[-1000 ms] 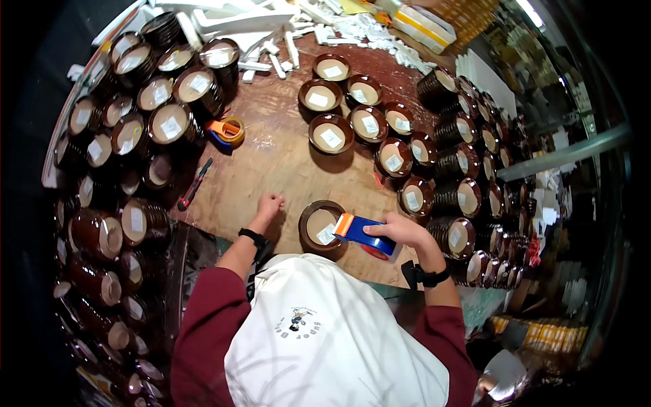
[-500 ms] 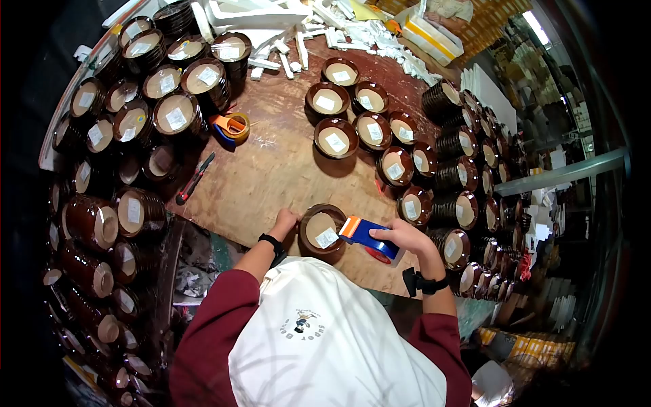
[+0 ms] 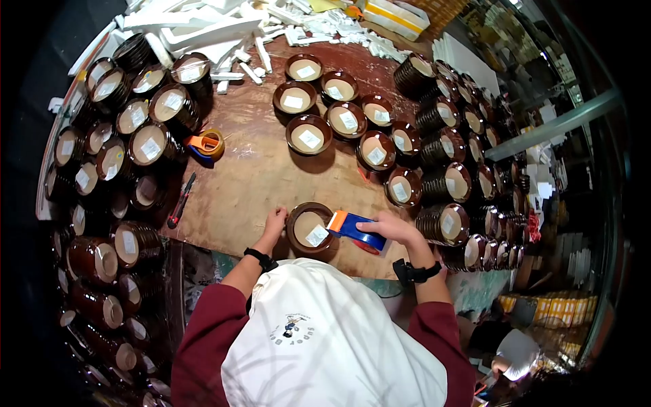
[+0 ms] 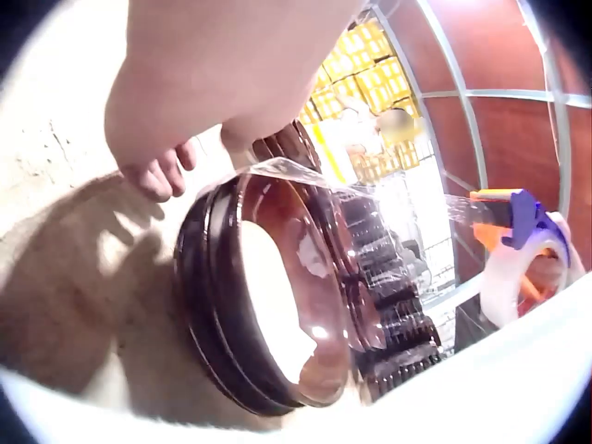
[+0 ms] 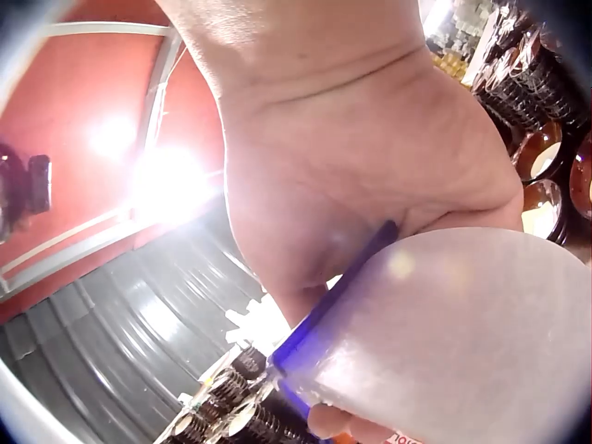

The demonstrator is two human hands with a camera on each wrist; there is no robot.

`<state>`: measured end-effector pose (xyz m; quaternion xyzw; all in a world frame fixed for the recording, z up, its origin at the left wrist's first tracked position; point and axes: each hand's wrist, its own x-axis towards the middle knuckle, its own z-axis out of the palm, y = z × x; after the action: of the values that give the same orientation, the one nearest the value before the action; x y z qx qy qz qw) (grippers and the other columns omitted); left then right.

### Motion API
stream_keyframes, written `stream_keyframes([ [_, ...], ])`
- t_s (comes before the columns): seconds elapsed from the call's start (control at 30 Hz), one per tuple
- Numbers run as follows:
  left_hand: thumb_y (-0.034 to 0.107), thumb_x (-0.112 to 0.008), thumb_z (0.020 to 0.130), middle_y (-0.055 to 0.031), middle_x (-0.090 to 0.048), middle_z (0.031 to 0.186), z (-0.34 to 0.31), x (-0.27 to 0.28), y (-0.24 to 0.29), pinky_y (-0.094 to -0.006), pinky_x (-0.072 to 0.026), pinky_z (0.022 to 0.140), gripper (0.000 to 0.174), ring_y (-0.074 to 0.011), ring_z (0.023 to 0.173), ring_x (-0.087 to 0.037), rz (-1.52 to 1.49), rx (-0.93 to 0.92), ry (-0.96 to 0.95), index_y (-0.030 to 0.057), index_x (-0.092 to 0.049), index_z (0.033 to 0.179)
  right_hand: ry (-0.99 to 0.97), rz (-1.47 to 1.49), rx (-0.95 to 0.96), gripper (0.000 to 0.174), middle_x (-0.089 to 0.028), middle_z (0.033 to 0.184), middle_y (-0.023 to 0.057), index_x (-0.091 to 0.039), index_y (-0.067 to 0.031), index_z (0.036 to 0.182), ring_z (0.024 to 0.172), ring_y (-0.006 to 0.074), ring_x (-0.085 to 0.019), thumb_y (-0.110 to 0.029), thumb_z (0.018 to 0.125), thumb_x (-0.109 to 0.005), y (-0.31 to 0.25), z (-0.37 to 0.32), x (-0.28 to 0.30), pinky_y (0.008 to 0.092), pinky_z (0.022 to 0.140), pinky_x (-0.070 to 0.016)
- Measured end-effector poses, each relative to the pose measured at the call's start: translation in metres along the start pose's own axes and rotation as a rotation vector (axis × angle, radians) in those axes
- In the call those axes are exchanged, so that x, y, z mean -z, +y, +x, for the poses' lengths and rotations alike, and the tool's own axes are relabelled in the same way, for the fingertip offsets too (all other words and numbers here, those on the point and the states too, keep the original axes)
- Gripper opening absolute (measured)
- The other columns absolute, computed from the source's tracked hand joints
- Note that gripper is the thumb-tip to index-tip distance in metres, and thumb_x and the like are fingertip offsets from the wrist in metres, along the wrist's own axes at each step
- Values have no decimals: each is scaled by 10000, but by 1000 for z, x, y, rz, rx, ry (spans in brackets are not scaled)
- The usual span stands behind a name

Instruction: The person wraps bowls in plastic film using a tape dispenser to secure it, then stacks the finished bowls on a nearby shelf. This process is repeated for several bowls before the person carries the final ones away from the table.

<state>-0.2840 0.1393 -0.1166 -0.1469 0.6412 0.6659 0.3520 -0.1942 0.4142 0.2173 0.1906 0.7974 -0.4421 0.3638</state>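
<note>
Close to the table's near edge lies a brown glazed bowl (image 3: 304, 227) with a white label (image 3: 317, 236); in the left wrist view the bowl (image 4: 217, 305) shows ridged sides. The left hand (image 3: 274, 226) is at its left side, thumb by the rim and fingers loosely bent in the left wrist view (image 4: 203, 83). Clear tape (image 4: 361, 187) runs from there over the bowl towards the dispenser (image 4: 523, 227). The right hand (image 3: 397, 228) grips this blue and orange dispenser (image 3: 352, 227) just right of the bowl; the right wrist view shows the palm (image 5: 351, 139) behind the tape roll (image 5: 453, 324).
Labelled bowls (image 3: 308, 134) stand in a group farther back. Stacked bowls line the left (image 3: 132, 243) and right (image 3: 444, 222). A second tape dispenser (image 3: 207, 144) and a red-black knife (image 3: 182, 200) lie at the left. White foam scraps (image 3: 203, 37) cover the far end.
Since one second ago the left hand has come nearer to the bowl's left side. The right hand keeps hold of the dispenser beside the bowl. The head view has shifted slightly.
</note>
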Motion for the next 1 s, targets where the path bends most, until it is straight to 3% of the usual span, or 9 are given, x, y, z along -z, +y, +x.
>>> stream_keyframes([
  [0.1,536,-287,1053,-123,-624,1307,-9,-13,-10,-428,-466,1015,627,-244,1178,-596,-224,144,-315,44,-557,1333,-12,23,-1,572,-700,841,79,-724,50,983,727,156,-615,-510,879,-671,14,4,4,307,687,-485],
  [0.2,605,-216,1034,-117,-571,1380,-43,-9,23,-429,-378,1120,723,-256,1270,-530,-337,267,-388,48,-499,1397,-85,11,24,587,-706,877,84,-706,44,1075,766,153,-627,-511,890,-662,46,16,11,299,729,-497],
  [0.33,590,-299,1033,-126,-478,1479,-43,-5,18,-445,-327,1148,702,-292,1362,-447,-218,197,-359,58,-387,1483,-218,-110,11,636,-701,1050,102,-644,18,1224,916,191,-636,-532,905,-640,83,25,20,318,847,-501],
  [0.43,494,-540,980,-183,-446,1490,-78,-25,43,-427,-290,1171,701,-328,1390,-395,276,-301,-88,11,-394,1467,-251,-204,41,701,-657,1214,151,-570,19,1317,1070,238,-612,-542,902,-638,135,55,14,351,939,-476],
  [0.53,476,-760,801,-184,-358,1547,-99,-42,84,-476,-247,1184,958,-380,1453,-281,1021,-848,-248,34,-305,1519,-231,-158,76,699,-652,1225,165,-570,22,1314,1094,248,-607,-538,901,-641,159,68,6,354,956,-469],
  [0.57,494,-844,650,-196,-289,1576,-107,-55,101,-520,-200,1196,1127,-428,1467,-214,1144,-875,-341,43,-293,1523,-243,-122,103,681,-657,1201,160,-576,22,1296,1078,249,-607,-533,905,-640,166,73,4,353,950,-468],
  [0.7,616,-850,540,-176,-253,1598,-95,-95,107,-640,-144,1169,1297,-466,1471,-178,1552,-921,-518,59,-243,1542,-264,-34,155,609,-665,1127,138,-593,20,1244,1020,226,-600,-490,917,-650,185,80,-3,347,919,-472],
  [0.83,747,-773,532,-183,-267,1592,-85,-125,97,-690,-124,1144,1331,-472,1473,-171,1833,-870,-545,72,-243,1550,-230,51,211,529,-667,1079,116,-604,18,1205,977,197,-589,-430,930,-661,207,87,-8,339,889,-478],
  [1.0,679,-768,596,-189,-356,1530,-83,-130,90,-687,-126,1145,1164,-474,1451,-218,1861,-908,-536,64,-354,1493,-209,168,252,482,-667,1065,98,-609,16,1190,959,183,-586,-390,938,-665,229,95,-20,330,876,-480],
])
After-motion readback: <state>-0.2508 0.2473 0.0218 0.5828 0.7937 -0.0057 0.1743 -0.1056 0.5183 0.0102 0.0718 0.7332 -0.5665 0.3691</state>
